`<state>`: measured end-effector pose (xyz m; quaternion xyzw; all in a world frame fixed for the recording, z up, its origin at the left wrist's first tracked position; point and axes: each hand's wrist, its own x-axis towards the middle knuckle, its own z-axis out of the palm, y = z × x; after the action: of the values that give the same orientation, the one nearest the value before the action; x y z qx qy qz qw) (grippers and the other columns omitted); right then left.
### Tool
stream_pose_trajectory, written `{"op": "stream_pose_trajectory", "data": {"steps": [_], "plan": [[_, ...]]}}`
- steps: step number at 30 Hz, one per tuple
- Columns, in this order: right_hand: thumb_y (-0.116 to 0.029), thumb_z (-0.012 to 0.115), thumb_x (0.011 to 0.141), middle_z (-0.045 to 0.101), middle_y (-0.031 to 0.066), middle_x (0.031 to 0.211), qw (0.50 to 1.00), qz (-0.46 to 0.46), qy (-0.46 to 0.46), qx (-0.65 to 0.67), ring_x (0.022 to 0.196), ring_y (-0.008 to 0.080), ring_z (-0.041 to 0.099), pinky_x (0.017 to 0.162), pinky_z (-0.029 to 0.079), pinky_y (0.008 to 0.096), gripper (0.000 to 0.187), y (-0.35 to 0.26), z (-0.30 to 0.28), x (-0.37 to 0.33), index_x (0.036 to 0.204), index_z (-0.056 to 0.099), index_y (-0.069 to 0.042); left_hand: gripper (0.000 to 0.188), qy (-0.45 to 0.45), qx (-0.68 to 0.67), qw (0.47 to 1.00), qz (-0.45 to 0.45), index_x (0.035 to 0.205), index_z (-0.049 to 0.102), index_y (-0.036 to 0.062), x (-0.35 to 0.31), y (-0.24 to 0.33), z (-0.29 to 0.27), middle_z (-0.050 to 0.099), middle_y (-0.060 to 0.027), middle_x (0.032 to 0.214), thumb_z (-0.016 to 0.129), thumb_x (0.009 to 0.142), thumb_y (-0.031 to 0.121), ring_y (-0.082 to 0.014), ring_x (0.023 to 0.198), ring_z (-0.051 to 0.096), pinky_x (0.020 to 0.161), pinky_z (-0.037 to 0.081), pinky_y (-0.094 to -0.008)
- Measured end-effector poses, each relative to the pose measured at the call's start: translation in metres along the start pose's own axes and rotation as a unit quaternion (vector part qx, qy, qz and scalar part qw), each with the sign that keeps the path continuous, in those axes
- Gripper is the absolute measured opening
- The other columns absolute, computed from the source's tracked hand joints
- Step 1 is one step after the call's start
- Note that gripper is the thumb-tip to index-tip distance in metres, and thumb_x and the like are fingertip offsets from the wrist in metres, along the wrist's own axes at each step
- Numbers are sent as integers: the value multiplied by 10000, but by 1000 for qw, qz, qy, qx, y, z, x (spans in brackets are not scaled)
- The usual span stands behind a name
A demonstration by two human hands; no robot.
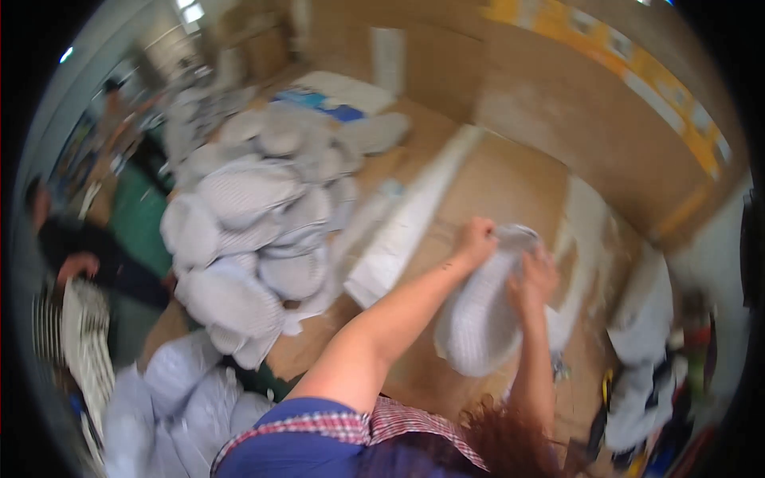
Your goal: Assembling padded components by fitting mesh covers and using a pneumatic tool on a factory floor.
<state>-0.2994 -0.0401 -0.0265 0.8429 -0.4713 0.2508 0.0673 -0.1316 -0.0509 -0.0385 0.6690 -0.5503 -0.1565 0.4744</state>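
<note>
A long, oval, pale grey piece of ribbed, padded fabric [482,327] hangs at a slant over the cardboard-covered table. My left hand [477,240] is closed at its upper left edge, with the fingers pinched together. At its upper right side, my right hand [535,279] grips the edge; motion blurs those fingers. Between the two hands, the upper end of the piece shows a darker curved rim. Its rounded lower end points toward me. I cannot make out exactly what kind of article it is.
A large heap of similar grey padded pieces [251,195] lies to the left. More pale bundles [187,390] sit at the lower left. White strips [410,231] lie across the cardboard [510,175]. Cloths and tools [645,398] are at the right. Another person [96,247] stands at the far left.
</note>
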Motion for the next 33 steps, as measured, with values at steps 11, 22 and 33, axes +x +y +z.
{"op": "stream_pose_trajectory", "data": {"steps": [11,22,33], "plan": [[-69,600,692,522,123,843,194,-486,-628,576,851,204,529,697,443,323,401,-321,-252,-34,1067,476,-1,124,102,221,968,58,849,617,23,-38,84,-441,604,-13,736,594,753,99,-67,632,529,587,436,-211],[-86,588,675,561,160,909,121,-566,-490,652,821,257,546,691,422,369,442,-450,-369,-108,1090,455,-16,71,385,-38,921,42,856,550,-15,-282,70,-563,573,-75,838,506,831,36,-136,734,552,720,456,-247],[-76,588,718,572,143,1004,900,126,38,416,919,237,557,821,436,326,390,-106,-130,-119,1093,512,0,359,-160,-98,968,-165,1120,488,33,-277,-41,-228,553,-51,1014,594,806,169,-97,752,537,617,441,-229]]}}
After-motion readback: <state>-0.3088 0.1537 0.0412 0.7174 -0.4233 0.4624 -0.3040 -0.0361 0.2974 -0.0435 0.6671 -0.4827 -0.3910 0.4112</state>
